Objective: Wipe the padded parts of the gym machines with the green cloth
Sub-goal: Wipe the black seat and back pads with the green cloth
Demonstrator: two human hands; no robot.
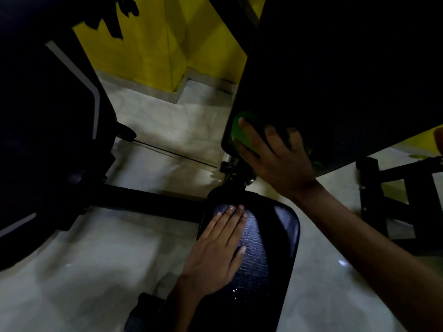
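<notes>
**One palm braces on the seat while the other works the cloth on the backrest**

We stand over a pale, glossy tiled floor [79, 271] in a dim gym, with a yellow wall [148, 51] beyond. Nearest us lies the black textured seat pad [259, 255] of a bench. Our left hand [215, 255] rests flat on its left side, fingers straight and close together, holding nothing; we judge it is there to steady us as we lean forward, not to clean.

Further out, the angled back pad [347, 80] rises away from the seat. Our right hand [275, 156] presses the green cloth [239, 130] against its lower left corner, fingers spread wide over the fabric so the whole palm can push it along. Only a patch of green shows past the fingertips; the rest is under the hand.

To the left, another machine's dark frame [48, 116] blocks much of the view.
</notes>
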